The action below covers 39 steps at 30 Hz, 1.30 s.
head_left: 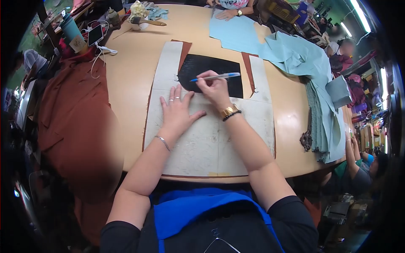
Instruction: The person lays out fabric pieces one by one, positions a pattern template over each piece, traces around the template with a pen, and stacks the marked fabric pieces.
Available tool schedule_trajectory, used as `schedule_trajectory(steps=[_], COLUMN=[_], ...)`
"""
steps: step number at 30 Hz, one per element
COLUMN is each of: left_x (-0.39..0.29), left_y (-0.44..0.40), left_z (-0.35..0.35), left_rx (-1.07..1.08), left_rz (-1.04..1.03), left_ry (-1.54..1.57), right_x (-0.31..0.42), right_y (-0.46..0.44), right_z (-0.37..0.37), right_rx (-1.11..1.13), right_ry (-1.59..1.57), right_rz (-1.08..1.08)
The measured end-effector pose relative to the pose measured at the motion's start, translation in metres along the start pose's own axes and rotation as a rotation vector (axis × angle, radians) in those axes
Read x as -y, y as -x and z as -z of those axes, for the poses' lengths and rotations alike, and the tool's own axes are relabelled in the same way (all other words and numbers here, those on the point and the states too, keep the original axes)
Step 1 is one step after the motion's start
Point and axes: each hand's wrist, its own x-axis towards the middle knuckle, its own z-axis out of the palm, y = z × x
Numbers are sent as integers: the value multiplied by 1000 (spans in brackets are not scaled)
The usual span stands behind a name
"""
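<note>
My left hand (pixel 179 107) lies flat with spread fingers on a white pattern sheet (pixel 194 145), its fingertips near the lower left edge of a black piece (pixel 215 74). In my right hand (pixel 214 87) is a pen (pixel 230 75) with a blue tip, held over the black piece. Whether the tip touches it I cannot tell. Rust-brown fabric (pixel 249 69) shows beneath the white sheet, along its edges and inside its upper cutout.
Rust-brown cloth (pixel 78 122) drapes over the left table edge. Light blue fabric (pixel 295 55) runs along the back and right. A brush (pixel 147 21), a phone (pixel 95 35) and a bottle (pixel 71 27) are at the back left. Another person's hand (pixel 227 14) rests at the far edge.
</note>
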Motion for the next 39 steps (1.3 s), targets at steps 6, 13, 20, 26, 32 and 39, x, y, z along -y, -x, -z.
schedule_trajectory(steps=[6,13,20,26,32,39], left_x=[2,3,1,-3,0,-2], left_y=[-2,-3,-1,0,3,0], left_z=[-5,-6,2,5,0,0], left_rx=[-30,-19,34,50,14,39], left_rz=[-19,-13,25,3,2,9], left_ry=[-29,-46,-22,35,37,8], right_x=[-18,-16,-17,-15,-47,-84], right_y=[-21,-20,-20,-17,14,41], right_z=[-42,-43,-47,-14,119,197], right_rx=[12,95,81,-43,-381,-433], right_ry=[13,137,76,80,24,153], right_rz=[28,39,85,15,27,-87])
